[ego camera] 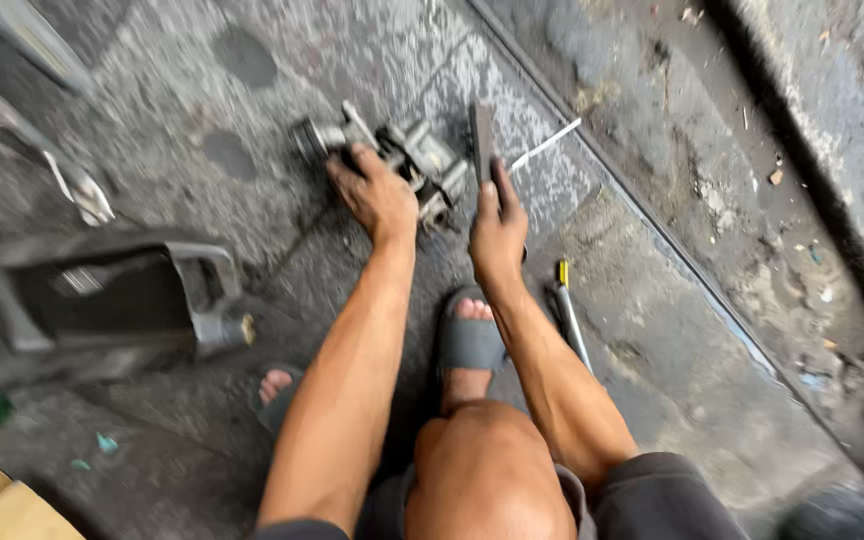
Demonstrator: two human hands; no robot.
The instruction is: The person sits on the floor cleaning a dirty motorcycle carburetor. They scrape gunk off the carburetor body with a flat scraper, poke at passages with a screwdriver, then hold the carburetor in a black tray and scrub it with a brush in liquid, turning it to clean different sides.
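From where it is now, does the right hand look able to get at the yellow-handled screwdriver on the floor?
Probably yes. The right hand grips a flat metal file, so it is occupied, but the screwdriver lies uncovered on the concrete just beside that forearm, with nothing between them.

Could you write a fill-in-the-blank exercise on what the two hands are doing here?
1. The left hand presses on a grey metal ____ part lying on the concrete floor.
2. The right hand grips a flat dark ____.
3. A screwdriver with a ____ handle lies beside the right forearm.

Missing words: engine; file; yellow
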